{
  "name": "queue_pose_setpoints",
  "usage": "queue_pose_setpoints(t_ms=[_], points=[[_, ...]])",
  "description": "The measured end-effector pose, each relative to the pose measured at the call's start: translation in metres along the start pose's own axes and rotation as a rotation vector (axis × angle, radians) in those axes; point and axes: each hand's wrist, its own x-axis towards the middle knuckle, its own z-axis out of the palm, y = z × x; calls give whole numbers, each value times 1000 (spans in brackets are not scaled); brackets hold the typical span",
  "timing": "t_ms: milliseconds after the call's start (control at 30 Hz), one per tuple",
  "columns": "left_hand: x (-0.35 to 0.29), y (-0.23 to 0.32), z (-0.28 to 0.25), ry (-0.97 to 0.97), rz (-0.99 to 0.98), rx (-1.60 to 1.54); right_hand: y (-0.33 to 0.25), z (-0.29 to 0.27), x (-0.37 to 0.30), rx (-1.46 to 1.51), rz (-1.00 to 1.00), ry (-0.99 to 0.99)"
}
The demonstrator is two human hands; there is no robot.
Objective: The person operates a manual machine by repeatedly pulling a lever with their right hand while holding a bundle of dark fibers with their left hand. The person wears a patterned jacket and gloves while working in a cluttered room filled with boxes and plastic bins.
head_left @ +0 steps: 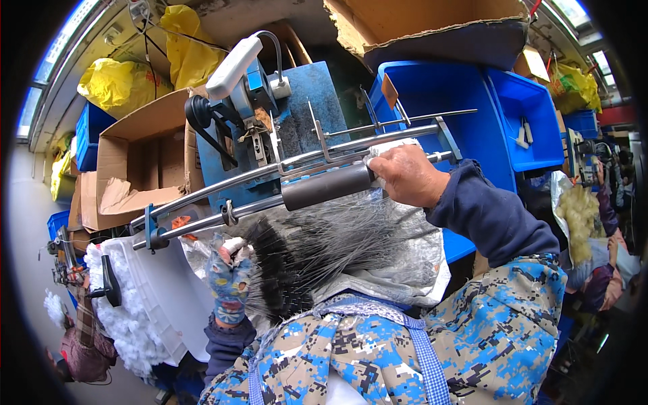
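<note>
My right hand point(408, 177) is closed round the white-wrapped right end of a metal bar point(253, 208), beside a dark grey sleeve point(329, 187) on that bar. The bar runs across the front of a blue bench machine point(314, 94). My left hand point(229, 273) wears a blue patterned covering, with white wrapping at the fingertips. Its fingers are curled, and what they hold, if anything, is hidden. Right of it lie black bristles point(270, 266). Long loose grey bristles point(351, 239) spread over a silvery sheet point(422, 253) on my lap.
An open cardboard box point(142, 158) stands left of the machine, and blue bins point(439, 88) stand to its right. A white tub point(158, 287) and white fibre tufts point(125, 314) are at the left. Other people point(88, 347) work at both sides.
</note>
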Motion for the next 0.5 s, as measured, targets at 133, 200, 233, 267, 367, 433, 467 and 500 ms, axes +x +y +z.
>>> queue_pose_setpoints(t_ms=[133,200,233,267,367,433,467,500], points=[[1,4,-1,-21,47,22,-3,6,-6,-73,-65,116],[-3,-7,2,-26,37,-18,-6,10,-8,-104,-97,188],[-1,-5,1,-23,33,-34,-7,14,-9,-138,-97,243],[0,0,0,-29,21,-98,-6,20,-12,-171,-98,299],[0,19,2,-17,34,-209,-23,16,-13,-313,-56,374],[-2,29,-4,-40,-25,-218,-46,5,-11,-353,-58,485],[-4,34,-6,-57,-58,-227,-62,-5,-14,-203,-68,523],[-3,36,-7,-96,-70,-215,-77,-7,-13,63,-99,512]])
